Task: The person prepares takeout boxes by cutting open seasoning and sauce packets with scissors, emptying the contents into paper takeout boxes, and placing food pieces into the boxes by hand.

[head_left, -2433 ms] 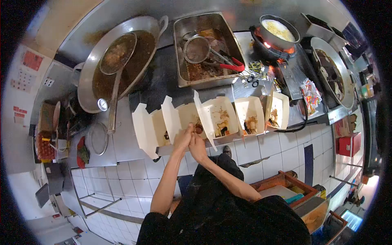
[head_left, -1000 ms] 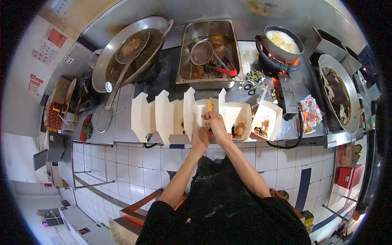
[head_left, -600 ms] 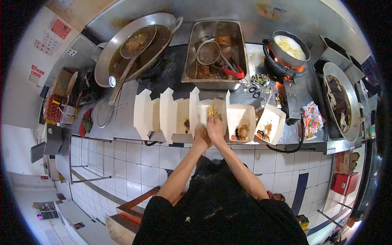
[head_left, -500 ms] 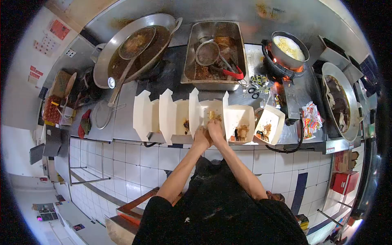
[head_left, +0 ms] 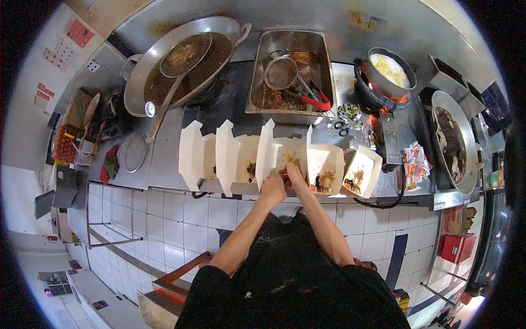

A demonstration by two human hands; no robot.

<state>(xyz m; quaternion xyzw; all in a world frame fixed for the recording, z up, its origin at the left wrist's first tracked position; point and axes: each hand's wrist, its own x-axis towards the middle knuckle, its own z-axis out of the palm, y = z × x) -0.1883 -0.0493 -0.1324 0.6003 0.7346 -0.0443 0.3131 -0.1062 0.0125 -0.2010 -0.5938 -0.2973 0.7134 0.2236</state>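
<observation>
Several white takeaway boxes stand in a row along the front of the counter, lids raised. Both hands are at the third box (head_left: 266, 143), which holds brown food bits (head_left: 295, 160). My left hand (head_left: 273, 188) is closed at its front edge, over a reddish-brown patch I cannot identify. My right hand (head_left: 295, 173) reaches into the box with its fingers bunched low by the food; what they grip is hidden. To the right, the fourth box (head_left: 336, 159) contains brown food and a dark strip. Beyond it, the fifth box (head_left: 370, 156) sits at an angle with similar contents.
Behind the boxes are a large wok (head_left: 137, 82) of dark oil with a strainer across it, and a steel tray (head_left: 248, 98) holding a sieve and red-handled tongs (head_left: 318, 102). A pot (head_left: 405, 83) sits over a lit burner. Scissors (head_left: 343, 130) and packets (head_left: 416, 167) lie right.
My hands have moved apart: the left lies lower and the right is slightly farther right. The yellow piece seen by my right fingers no longer shows clearly. The view has shifted slightly.
</observation>
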